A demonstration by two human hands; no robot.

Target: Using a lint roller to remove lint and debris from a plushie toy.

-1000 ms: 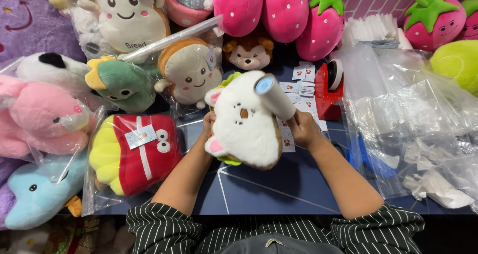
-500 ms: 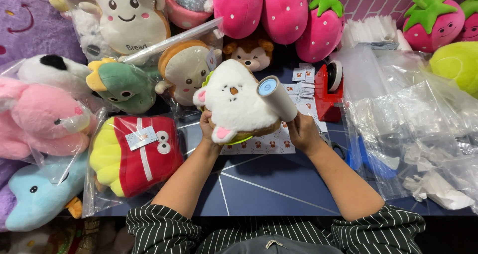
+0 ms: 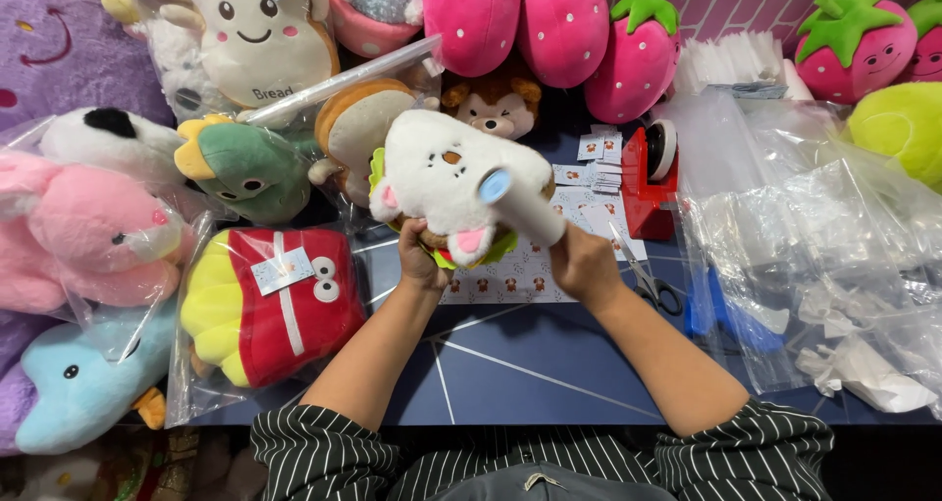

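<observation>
- The white plush toy (image 3: 442,182) is held up above the dark blue table (image 3: 510,364), in the middle of the view, a little above a sheet of small stickers (image 3: 515,280) that lies flat on the table.
- The left hand (image 3: 420,261) grasps the toy from below, with its fingers closed on the lower edge, where a green part and a pink part show.
- The right hand (image 3: 581,263) is clenched around a white lint roller (image 3: 520,205); the roller's head lies against the toy's front, and its round blue end points toward the camera.
- Both forearms are bare, and the sleeves are black with thin white stripes.
- Just to the right of the right hand, scissors (image 3: 653,285) lie on the table, and behind them stands a red tape dispenser (image 3: 650,182).
- On the left side, a red and yellow plush in a clear bag (image 3: 280,300) lies near the left arm, with a green dinosaur plush (image 3: 245,167) behind it.
- Pink strawberry plushes (image 3: 520,15) stand in a row at the back of the table.
- On the right, a heap of clear plastic bags (image 3: 814,246) covers the table.
</observation>
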